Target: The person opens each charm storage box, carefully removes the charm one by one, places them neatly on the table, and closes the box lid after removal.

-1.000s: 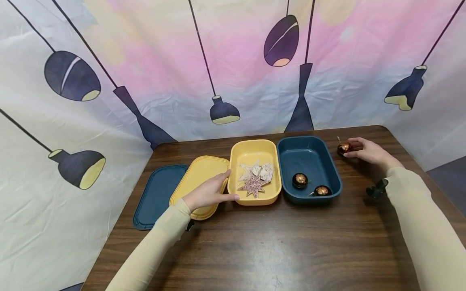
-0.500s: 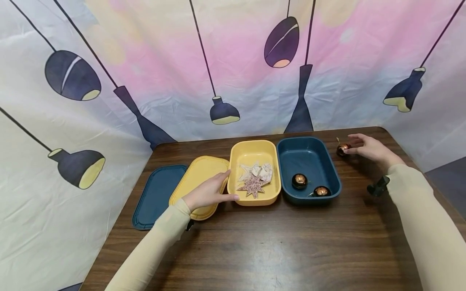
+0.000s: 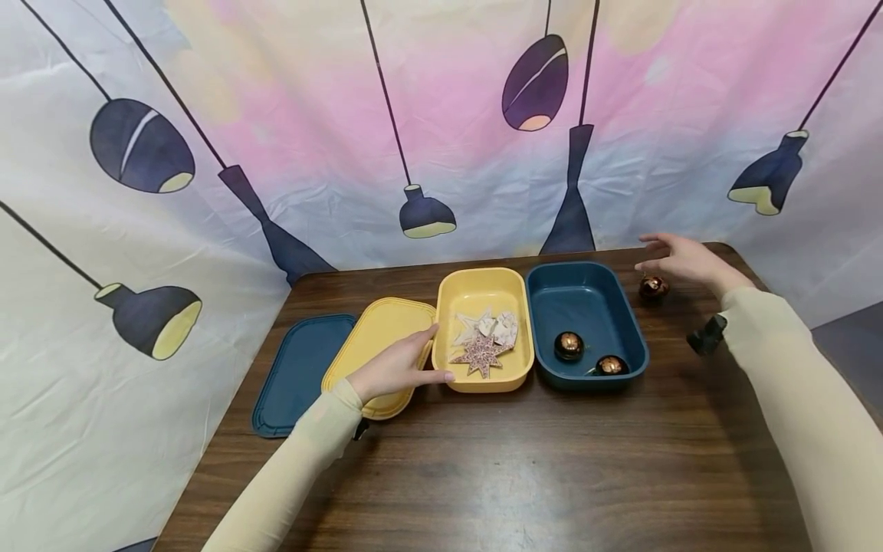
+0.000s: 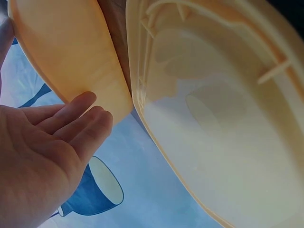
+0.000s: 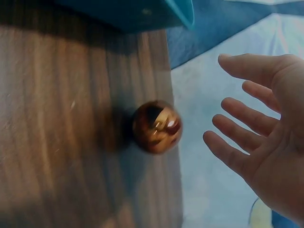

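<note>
Three metallic baubles [image 3: 654, 288], two storage boxes [image 3: 576, 303], two lids [image 3: 375, 337].
One glittery star [image 3: 480, 354], plus overlapping pale ornaments [image 3: 505, 328] too tangled to count; one left hand [image 3: 396, 364], one right hand [image 3: 679, 261], one table [image 3: 483, 475], seven pendant lamps [image 3: 428, 213] printed on one backdrop [image 3: 310, 115].

Small tabletop corner enclosed by cloth, more like makeshift studio set than furnished room; whether building is home, office or lab, cannot tell. Landmark: dark brown wood-grain table [image 3: 483, 452]. Behind table and along its left and right sides: wrinkled fabric backdrop [image 3: 310, 107], pastel pink, cream and blue, printed with dark hanging lamps [image 3: 428, 213]. Over table's right part: small black device [image 3: 707, 336] at wrist of person's cream sleeve [image 3: 779, 360].
</note>
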The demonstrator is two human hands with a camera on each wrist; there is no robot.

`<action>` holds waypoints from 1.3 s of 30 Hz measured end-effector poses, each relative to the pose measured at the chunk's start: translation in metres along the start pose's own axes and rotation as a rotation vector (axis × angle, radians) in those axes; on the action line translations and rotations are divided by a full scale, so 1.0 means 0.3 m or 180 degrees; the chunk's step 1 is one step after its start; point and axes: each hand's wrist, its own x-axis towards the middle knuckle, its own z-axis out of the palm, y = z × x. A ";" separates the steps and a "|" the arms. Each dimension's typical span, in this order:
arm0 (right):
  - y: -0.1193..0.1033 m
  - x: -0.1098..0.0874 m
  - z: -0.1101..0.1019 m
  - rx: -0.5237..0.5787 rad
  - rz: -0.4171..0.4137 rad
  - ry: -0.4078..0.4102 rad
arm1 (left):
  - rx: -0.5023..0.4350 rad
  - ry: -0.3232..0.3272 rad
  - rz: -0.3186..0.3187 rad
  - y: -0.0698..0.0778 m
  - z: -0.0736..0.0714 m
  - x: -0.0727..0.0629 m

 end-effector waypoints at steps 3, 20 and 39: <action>-0.046 0.021 0.001 0.0032 -0.0134 -0.0045 | -0.0025 0.0022 0.0020 -0.001 0.001 0.000; -0.272 0.053 0.058 -0.0219 -0.0709 -0.0166 | -0.0084 0.0165 -0.0008 -0.011 0.018 0.000; -0.319 0.029 0.180 -0.0546 -0.1099 -0.0723 | -0.0402 0.0336 -0.0023 -0.019 0.052 -0.011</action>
